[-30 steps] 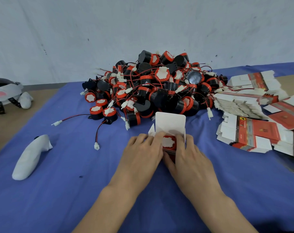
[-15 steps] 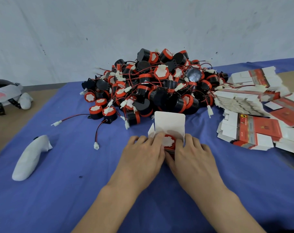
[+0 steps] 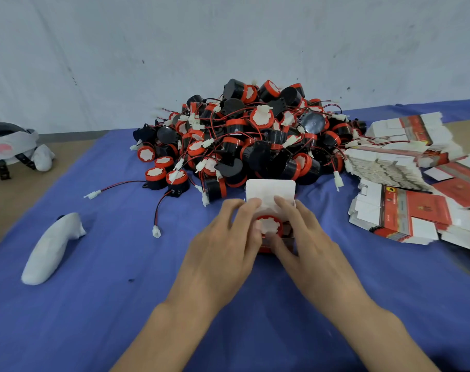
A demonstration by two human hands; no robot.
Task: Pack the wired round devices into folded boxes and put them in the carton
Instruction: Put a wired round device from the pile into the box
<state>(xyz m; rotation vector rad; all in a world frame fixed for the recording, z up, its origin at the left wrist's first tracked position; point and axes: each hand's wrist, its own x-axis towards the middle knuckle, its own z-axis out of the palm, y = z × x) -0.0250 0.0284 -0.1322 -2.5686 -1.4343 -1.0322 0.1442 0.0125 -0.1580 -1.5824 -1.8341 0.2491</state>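
**Device seated, flap not yet down**

One wired round device (image 3: 268, 226), red rim and white face up, seated in the mouth of a small folded box (image 3: 266, 248) on the tabletop's blue cloth (image 3: 115, 304), close in front of the person. White lid flap (image 3: 270, 190) upright behind it, not yet tucked.

Left grip (image 3: 223, 245) curled round the box's left side, thumb tip at the device's rim. Right grip (image 3: 311, 251) closed on the right side, thumb across the red front, fingers laid at the root of the flap. Probably held from both sides to keep the thin card square while pressing the device home, with fingers already placed to fold the flap forward.

Wire and plug of this device not visible. Presumably tucked underneath, but impossible to confirm. Box walls mostly covered by fingers, side flaps hard to make out.

Just behind, a heaped pile of loose devices (image 3: 255, 140), wires tangled, a few strays at its left foot, likely kept near for the next pick. To the right, stacks of flat unfolded boxes (image 3: 405, 210), cut off by the frame edge.

Far left, a white wrapped object (image 3: 51, 248) on the cloth and a white headset-like item (image 3: 11, 146) beyond it, purpose unclear. No carton anywhere in view.
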